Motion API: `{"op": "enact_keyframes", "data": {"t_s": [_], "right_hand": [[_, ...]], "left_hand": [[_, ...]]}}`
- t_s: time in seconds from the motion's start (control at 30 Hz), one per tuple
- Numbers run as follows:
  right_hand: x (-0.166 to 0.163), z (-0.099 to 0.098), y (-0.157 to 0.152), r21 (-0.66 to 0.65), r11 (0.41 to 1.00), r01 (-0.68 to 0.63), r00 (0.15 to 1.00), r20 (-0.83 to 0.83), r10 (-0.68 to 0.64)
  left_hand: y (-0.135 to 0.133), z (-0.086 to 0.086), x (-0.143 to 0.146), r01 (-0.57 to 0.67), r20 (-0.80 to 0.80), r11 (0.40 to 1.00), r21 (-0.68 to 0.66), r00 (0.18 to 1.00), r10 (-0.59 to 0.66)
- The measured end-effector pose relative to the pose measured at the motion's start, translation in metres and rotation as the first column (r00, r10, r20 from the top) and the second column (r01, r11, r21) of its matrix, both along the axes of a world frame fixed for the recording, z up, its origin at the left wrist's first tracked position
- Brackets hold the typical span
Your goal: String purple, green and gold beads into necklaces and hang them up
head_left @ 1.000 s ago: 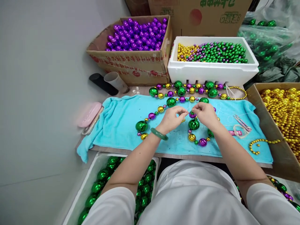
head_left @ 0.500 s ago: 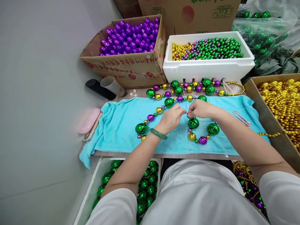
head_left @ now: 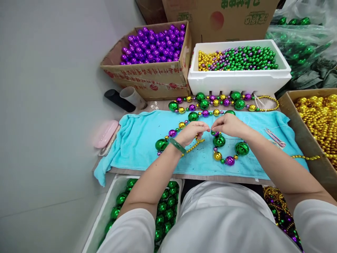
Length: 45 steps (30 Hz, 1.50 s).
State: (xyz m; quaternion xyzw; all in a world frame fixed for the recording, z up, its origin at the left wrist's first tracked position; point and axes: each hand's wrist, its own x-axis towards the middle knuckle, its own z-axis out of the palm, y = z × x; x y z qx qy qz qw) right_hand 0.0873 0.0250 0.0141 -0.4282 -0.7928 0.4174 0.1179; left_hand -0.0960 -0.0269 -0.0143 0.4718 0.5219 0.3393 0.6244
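A bead necklace point(head_left: 219, 141) of large green, gold and purple balls lies in a loop on the turquoise towel point(head_left: 137, 140). My left hand point(head_left: 191, 130), with a green bangle on the wrist, pinches a thin white string and a strand of small gold beads point(head_left: 194, 145) that hangs below it. My right hand point(head_left: 228, 125) pinches the same string just above a purple bead at the necklace's open end. The fingertips of both hands nearly meet. A finished necklace point(head_left: 210, 102) lies behind the towel.
Behind stand a cardboard box of purple balls point(head_left: 155, 45) and a white foam box of small beads point(head_left: 237, 59). A box of gold beads point(head_left: 318, 123) is at right, a tray of green balls point(head_left: 163, 207) by my lap. Small scissors point(head_left: 275, 137) lie on the towel, a pink case point(head_left: 105, 133) at left.
A strand of small gold beads now hangs from my left hand onto the towel. Both hands stay pinched together at the string. The camera shifted slightly.
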Motion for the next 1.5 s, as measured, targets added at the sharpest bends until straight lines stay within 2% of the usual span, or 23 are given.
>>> {"op": "enact_keyframes", "data": {"t_s": [0.17, 0.27, 0.4, 0.47, 0.53, 0.57, 0.6, 0.67, 0.73, 0.83, 0.93, 1.03, 1.13, 1.27, 1.33, 1.4, 1.5], "right_hand": [[0.001, -0.019, -0.01, 0.153, 0.984, 0.093, 0.987, -0.142, -0.071], [0.002, -0.028, -0.017, 0.253, 0.962, 0.1, 0.979, -0.2, -0.049], [0.001, -0.03, -0.023, 0.292, 0.953, 0.082, 0.981, -0.19, -0.026], [0.001, -0.028, -0.022, 0.204, 0.974, 0.096, 0.981, -0.186, -0.058], [0.001, -0.025, -0.02, 0.002, 0.995, 0.101, 0.97, -0.222, -0.098], [0.001, -0.025, -0.018, -0.131, 0.987, 0.097, 0.96, -0.251, -0.128], [0.002, -0.025, -0.015, -0.269, 0.959, 0.091, 0.945, -0.28, -0.168], [0.003, -0.025, -0.011, -0.51, 0.857, 0.072, 0.91, -0.318, -0.266], [0.005, -0.027, -0.007, -0.661, 0.749, 0.051, 0.879, -0.326, -0.347], [0.005, -0.03, -0.006, -0.749, 0.663, 0.013, 0.847, -0.344, -0.405], [0.004, -0.032, -0.006, -0.765, 0.644, -0.005, 0.827, -0.364, -0.427], [0.002, -0.033, -0.008, -0.763, 0.646, 0.028, 0.828, -0.345, -0.442], [-0.001, -0.035, -0.011, -0.684, 0.72, 0.113, 0.845, -0.314, -0.432], [-0.004, -0.036, -0.016, -0.397, 0.887, 0.235, 0.885, -0.289, -0.364], [-0.005, -0.035, -0.017, -0.216, 0.944, 0.25, 0.928, -0.226, -0.297], [-0.004, -0.032, -0.019, -0.021, 0.972, 0.232, 0.965, -0.119, -0.233], [-0.003, -0.027, -0.024, 0.233, 0.959, 0.163, 0.984, 0.032, -0.175]], "left_hand": [[0.002, 0.001, 0.003, -0.063, 0.081, 0.989, -0.136, 0.994, 0.074], [0.004, 0.001, 0.005, -0.091, 0.098, 0.978, -0.186, 0.989, 0.11], [0.005, 0.002, 0.004, -0.057, 0.067, 0.978, -0.203, 0.995, 0.072], [0.004, 0.004, 0.002, -0.003, 0.019, 0.985, -0.175, 1.0, 0.006], [0.003, 0.006, 0.002, 0.049, -0.046, 0.993, -0.111, 0.997, -0.055], [0.002, 0.007, 0.002, 0.07, -0.08, 0.995, -0.068, 0.994, -0.075], [0.001, 0.008, 0.003, 0.083, -0.113, 0.996, -0.019, 0.99, -0.085], [-0.002, 0.007, 0.005, 0.087, -0.169, 0.992, 0.089, 0.983, -0.071], [-0.004, 0.005, 0.008, 0.061, -0.213, 0.975, 0.212, 0.977, -0.015], [-0.007, 0.0, 0.012, 0.024, -0.283, 0.925, 0.379, 0.955, 0.092], [-0.008, -0.003, 0.015, 0.012, -0.369, 0.869, 0.495, 0.908, 0.198], [-0.01, -0.002, 0.017, 0.055, -0.466, 0.819, 0.572, 0.843, 0.269], [-0.011, 0.002, 0.018, 0.113, -0.567, 0.816, 0.567, 0.772, 0.288], [-0.007, 0.008, 0.016, 0.126, -0.657, 0.888, 0.443, 0.719, 0.226], [-0.004, 0.01, 0.014, 0.098, -0.633, 0.936, 0.339, 0.759, 0.15], [0.0, 0.01, 0.011, 0.066, -0.536, 0.978, 0.197, 0.843, 0.051], [0.004, 0.006, 0.007, 0.024, -0.314, 0.999, -0.03, 0.949, -0.033]]}}
